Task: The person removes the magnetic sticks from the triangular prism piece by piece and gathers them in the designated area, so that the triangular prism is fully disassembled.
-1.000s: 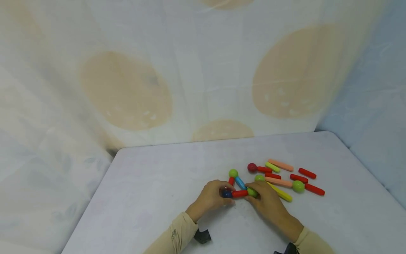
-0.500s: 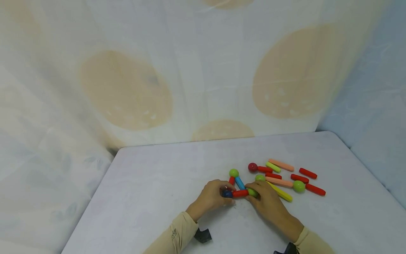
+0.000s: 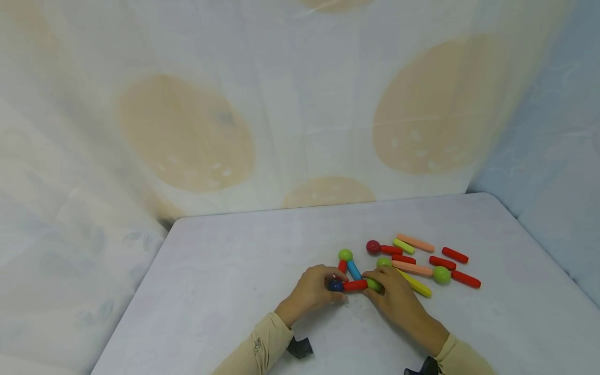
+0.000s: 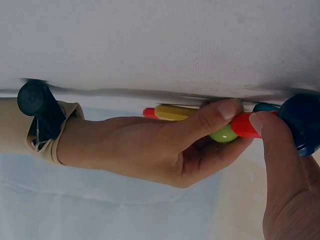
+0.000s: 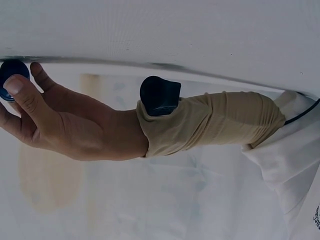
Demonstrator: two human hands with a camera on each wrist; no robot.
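A small triangle of sticks and balls lies flat on the white table point(image 3: 225, 291). My left hand point(image 3: 329, 285) pinches the dark blue ball point(image 3: 335, 286) at its near left corner. My right hand point(image 3: 376, 285) grips the green ball point(image 3: 373, 284) at its near right corner. A red stick point(image 3: 354, 285) joins these two balls. A blue stick point(image 3: 354, 270) and a short red stick point(image 3: 342, 266) run up to a second green ball point(image 3: 345, 255). In the left wrist view, right-hand fingers curl round the green ball point(image 4: 224, 134) beside the red stick point(image 4: 245, 125) and blue ball point(image 4: 300, 122).
Several loose sticks and balls lie to the right: a dark red ball point(image 3: 373, 247), a green ball point(image 3: 441, 274), a yellow stick point(image 3: 414, 284), pink sticks point(image 3: 414, 242) and red sticks point(image 3: 465, 279). A patterned cloth wall point(image 3: 300, 104) rises behind the table.
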